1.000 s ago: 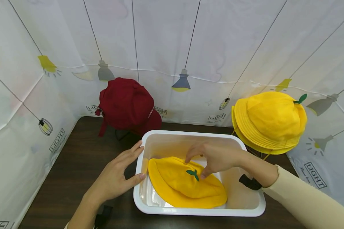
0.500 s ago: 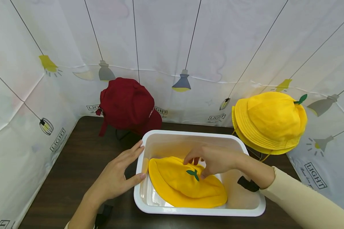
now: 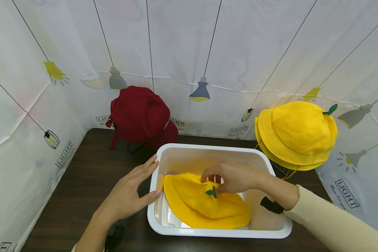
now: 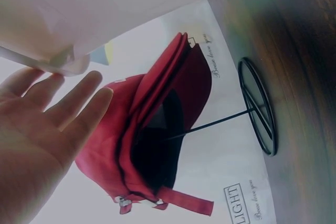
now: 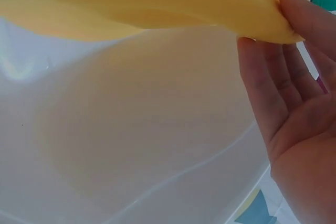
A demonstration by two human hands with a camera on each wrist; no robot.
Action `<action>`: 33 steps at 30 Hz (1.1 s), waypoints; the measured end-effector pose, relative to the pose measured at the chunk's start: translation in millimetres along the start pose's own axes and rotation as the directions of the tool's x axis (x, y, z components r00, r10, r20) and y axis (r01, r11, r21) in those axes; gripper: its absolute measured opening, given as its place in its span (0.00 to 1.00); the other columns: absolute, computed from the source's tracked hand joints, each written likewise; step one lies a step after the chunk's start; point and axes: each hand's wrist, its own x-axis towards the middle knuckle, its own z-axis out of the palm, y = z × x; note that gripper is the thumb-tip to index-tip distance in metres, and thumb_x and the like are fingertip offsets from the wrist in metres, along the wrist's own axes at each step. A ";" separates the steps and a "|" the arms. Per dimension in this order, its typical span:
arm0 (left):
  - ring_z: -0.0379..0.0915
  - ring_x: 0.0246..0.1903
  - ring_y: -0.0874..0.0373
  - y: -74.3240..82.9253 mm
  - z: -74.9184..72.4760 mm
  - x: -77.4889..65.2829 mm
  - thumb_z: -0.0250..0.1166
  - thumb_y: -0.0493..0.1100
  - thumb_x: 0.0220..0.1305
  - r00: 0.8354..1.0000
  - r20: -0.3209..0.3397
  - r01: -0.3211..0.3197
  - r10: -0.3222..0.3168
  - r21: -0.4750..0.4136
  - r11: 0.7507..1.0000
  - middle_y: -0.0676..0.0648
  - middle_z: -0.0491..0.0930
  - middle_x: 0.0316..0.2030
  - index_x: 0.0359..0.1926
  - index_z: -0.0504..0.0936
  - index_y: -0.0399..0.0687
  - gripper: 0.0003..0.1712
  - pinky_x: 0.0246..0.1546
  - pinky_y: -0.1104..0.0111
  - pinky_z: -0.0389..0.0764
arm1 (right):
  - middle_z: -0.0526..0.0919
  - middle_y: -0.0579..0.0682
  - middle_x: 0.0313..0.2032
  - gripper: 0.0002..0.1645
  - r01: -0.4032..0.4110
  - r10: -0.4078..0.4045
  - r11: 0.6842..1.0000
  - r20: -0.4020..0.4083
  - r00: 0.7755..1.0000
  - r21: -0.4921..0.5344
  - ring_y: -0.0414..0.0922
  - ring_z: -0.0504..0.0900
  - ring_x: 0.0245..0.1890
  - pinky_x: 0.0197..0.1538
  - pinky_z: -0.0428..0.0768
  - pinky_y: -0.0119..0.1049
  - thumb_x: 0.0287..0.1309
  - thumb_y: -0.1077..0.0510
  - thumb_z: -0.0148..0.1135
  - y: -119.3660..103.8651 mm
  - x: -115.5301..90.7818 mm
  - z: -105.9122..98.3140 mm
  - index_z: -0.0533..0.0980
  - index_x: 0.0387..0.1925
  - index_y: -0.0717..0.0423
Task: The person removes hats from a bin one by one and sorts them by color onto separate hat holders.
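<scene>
A yellow bucket hat [image 3: 204, 208] with a green sprout on its crown lies folded flat inside a white plastic bin [image 3: 220, 234]. My right hand [image 3: 234, 175] reaches into the bin and pinches the hat's crown beside the sprout. In the right wrist view the thumb [image 5: 304, 17] is above the yellow cloth and the fingers are below its edge. At the bin's left side, my left hand [image 3: 129, 192] rests its extended fingers and thumb against the rim. The left wrist view shows those fingers [image 4: 79, 98] fairly straight at the bin's edge.
Behind the bin on the left, a dark red cap [image 3: 138, 115] sits on a thin black wire stand [image 4: 257, 107]. At the back right another yellow bucket hat [image 3: 299, 133] sits raised. A dark wooden table [image 3: 72, 189] lies beneath, with a lamp-printed white sheet [image 3: 176, 38] around it.
My right thumb has moved in toward the fingers, nipping the crown cloth and tipping the sprout slightly. The left hand, bin and other hats stay as they were.
</scene>
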 end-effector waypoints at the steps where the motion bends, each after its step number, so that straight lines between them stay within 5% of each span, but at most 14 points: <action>1: 0.63 0.74 0.48 0.0 0.0 -0.2 0.70 0.58 0.68 1.000 0.000 0.000 0.000 0.001 1.000 0.56 0.56 0.81 0.80 0.65 0.54 0.45 0.65 0.37 0.71 | 0.84 0.32 0.43 0.25 0.006 -0.006 1.000 -0.006 1.000 -0.006 0.33 0.80 0.38 0.46 0.85 0.31 0.57 0.62 0.78 -0.2 0.3 0.6 0.83 0.56 0.45; 33: 0.63 0.75 0.49 -0.1 -0.6 0.4 0.70 0.58 0.68 1.000 0.009 0.000 0.000 0.005 1.000 0.57 0.55 0.81 0.80 0.65 0.54 0.45 0.67 0.39 0.71 | 0.83 0.33 0.38 0.17 0.041 -0.036 0.999 -0.204 0.978 0.019 0.35 0.78 0.35 0.39 0.84 0.32 0.55 0.62 0.80 -18.9 -35.2 -29.7 0.88 0.46 0.44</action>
